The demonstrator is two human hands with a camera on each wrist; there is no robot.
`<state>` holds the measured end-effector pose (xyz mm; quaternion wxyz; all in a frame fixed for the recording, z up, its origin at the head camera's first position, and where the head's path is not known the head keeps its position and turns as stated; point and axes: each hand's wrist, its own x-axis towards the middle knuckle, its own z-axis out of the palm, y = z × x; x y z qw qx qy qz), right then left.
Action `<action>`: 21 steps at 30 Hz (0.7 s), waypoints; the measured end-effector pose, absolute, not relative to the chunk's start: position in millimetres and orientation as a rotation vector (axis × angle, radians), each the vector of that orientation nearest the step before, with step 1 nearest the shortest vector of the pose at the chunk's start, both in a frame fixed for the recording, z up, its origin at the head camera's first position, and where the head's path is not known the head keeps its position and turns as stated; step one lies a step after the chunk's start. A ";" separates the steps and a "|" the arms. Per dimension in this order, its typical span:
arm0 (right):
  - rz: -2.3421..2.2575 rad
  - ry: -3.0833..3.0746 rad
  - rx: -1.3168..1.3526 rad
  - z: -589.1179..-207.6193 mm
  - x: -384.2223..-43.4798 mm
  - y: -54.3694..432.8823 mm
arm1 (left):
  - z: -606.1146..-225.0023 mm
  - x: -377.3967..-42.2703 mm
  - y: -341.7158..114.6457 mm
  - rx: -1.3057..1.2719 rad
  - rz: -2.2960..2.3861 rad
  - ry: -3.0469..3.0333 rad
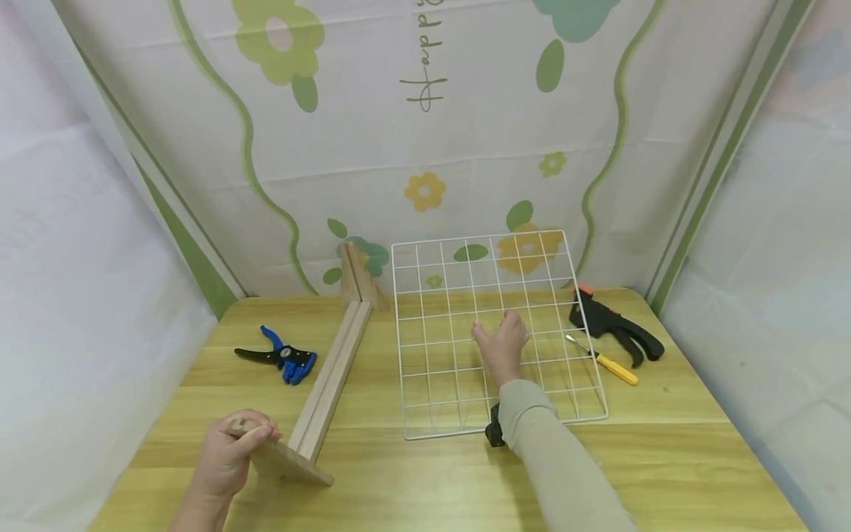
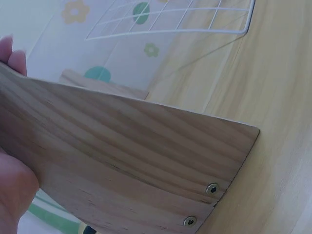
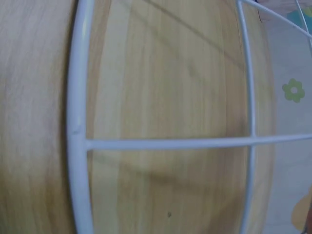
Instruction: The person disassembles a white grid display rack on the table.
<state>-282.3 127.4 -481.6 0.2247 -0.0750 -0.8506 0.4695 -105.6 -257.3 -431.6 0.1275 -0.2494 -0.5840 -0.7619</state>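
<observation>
My left hand [image 1: 222,451] grips the upper end of the near wooden end board of a wooden stand [image 1: 339,366], thumb over its top. Two parallel bars run from this board to a second upright board at the back. In the left wrist view, two screws show near the lower edge of the end board [image 2: 146,161]. A white wire grid [image 1: 432,373] slants up from the table toward the printed cloth. My right hand [image 1: 503,347] is over the grid's middle, thumb and fingers apart. The right wrist view shows grid wires [image 3: 170,144] close up, without the hand.
Blue and black pliers [image 1: 286,358] lie left of the stand. Right of the grid are a yellow-handled screwdriver [image 1: 614,368] and a black tool with curved handles [image 1: 614,325]. Flower-printed cloth [image 1: 425,133] stands behind the wood-grain table [image 1: 412,495], with pale sheets at both sides.
</observation>
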 end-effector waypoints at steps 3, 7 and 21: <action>1.298 -2.361 -0.213 -483.2 -282.2 125.8 | -433.6 -106.5 -252.5 -0.693 -2.224 -1.662; 1.330 -2.383 -0.232 -484.6 -281.4 123.7 | -434.6 -106.7 -248.2 -0.660 -2.216 -1.657; 1.340 -2.523 -0.286 -495.7 -277.2 116.1 | -431.7 -107.4 -229.0 -0.546 -2.181 -1.710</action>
